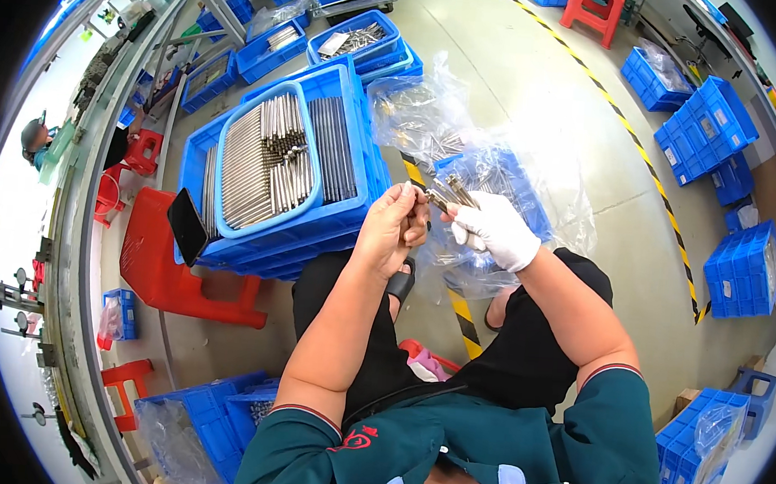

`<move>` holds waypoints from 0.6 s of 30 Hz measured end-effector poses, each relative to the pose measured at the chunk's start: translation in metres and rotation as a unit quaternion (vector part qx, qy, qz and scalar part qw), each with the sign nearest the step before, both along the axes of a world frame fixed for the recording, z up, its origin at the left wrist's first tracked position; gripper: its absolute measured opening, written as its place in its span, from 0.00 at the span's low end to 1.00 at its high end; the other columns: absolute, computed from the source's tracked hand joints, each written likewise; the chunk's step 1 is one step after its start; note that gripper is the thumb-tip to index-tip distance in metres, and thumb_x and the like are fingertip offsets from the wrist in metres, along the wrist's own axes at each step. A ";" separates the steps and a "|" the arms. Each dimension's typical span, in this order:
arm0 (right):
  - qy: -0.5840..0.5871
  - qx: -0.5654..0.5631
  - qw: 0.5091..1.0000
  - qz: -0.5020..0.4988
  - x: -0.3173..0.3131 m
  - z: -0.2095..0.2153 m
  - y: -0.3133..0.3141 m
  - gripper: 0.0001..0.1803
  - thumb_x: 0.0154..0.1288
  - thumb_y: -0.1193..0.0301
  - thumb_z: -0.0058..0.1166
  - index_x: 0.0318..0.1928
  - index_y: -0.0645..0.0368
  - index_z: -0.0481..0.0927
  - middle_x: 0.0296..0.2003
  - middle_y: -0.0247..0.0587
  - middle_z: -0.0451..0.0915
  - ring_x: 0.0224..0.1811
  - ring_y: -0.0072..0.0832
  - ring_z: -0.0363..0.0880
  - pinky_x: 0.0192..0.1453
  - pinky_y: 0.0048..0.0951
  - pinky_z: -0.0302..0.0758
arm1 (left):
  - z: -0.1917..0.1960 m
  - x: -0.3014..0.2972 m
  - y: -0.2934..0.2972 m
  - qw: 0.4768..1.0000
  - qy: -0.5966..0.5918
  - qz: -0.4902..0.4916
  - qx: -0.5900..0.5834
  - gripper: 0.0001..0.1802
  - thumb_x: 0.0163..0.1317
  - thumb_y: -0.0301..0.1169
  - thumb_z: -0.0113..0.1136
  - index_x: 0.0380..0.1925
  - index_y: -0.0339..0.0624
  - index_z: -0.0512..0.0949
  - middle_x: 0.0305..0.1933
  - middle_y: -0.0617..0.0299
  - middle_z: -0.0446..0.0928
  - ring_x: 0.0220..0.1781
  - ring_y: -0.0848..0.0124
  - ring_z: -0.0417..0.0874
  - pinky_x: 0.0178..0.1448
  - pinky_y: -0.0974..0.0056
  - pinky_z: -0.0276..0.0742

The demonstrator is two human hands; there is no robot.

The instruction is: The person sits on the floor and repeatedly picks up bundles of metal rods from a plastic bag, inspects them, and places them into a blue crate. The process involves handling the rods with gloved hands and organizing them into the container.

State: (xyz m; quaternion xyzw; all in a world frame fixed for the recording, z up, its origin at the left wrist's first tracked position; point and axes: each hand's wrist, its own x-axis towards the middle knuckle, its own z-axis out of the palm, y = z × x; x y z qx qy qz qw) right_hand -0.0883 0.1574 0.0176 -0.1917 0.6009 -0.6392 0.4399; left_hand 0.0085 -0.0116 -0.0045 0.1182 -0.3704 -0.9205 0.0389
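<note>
My right hand (501, 234), in a white glove, is closed around a small bundle of metal rods (453, 193) with thicker ends. Bare and curled, my left hand (393, 227) is just left of the bundle, its thumb and fingertips pressed together; what they pinch is too small to make out. To the left, a light-blue tray (319, 179) of neatly stacked metal rods (254, 170) sits on a blue crate (356, 181). Long dark rods (332, 144) lie beside the tray. Beneath my right hand is a blue bin (535, 198) lined with clear plastic, with more rods inside.
A phone (188, 226) leans at the crate's near-left corner, above a red stool (157, 257). A clear plastic bag (424, 110) spreads beyond my hands. Blue crates (706, 129) stand along the right side. Far left, another person (37, 138) is beside a workbench.
</note>
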 end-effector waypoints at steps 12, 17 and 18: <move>0.002 -0.003 1.000 -0.028 -0.002 0.002 -0.003 0.11 0.59 0.64 0.59 0.31 0.58 0.75 0.21 0.27 0.72 0.17 0.11 0.62 0.20 0.15 0.57 | -0.001 0.003 0.000 1.000 -0.001 -0.005 0.027 0.12 0.70 0.36 0.47 0.34 0.39 0.73 0.22 0.62 0.70 0.15 0.78 0.63 0.21 0.73 0.58; 0.018 0.005 1.000 -0.022 0.000 0.005 -0.003 0.11 0.59 0.65 0.59 0.33 0.58 0.75 0.21 0.27 0.72 0.17 0.10 0.61 0.20 0.15 0.56 | 0.000 0.005 -0.002 0.999 0.009 -0.012 0.028 0.12 0.70 0.37 0.48 0.35 0.39 0.74 0.22 0.62 0.72 0.16 0.78 0.64 0.22 0.72 0.59; 0.029 0.010 0.999 -0.021 0.001 0.007 -0.003 0.10 0.59 0.65 0.59 0.33 0.58 0.75 0.21 0.27 0.71 0.17 0.10 0.61 0.20 0.15 0.56 | -0.001 0.005 -0.002 0.999 0.009 -0.012 0.029 0.12 0.70 0.36 0.48 0.35 0.39 0.74 0.22 0.62 0.72 0.16 0.78 0.64 0.22 0.72 0.59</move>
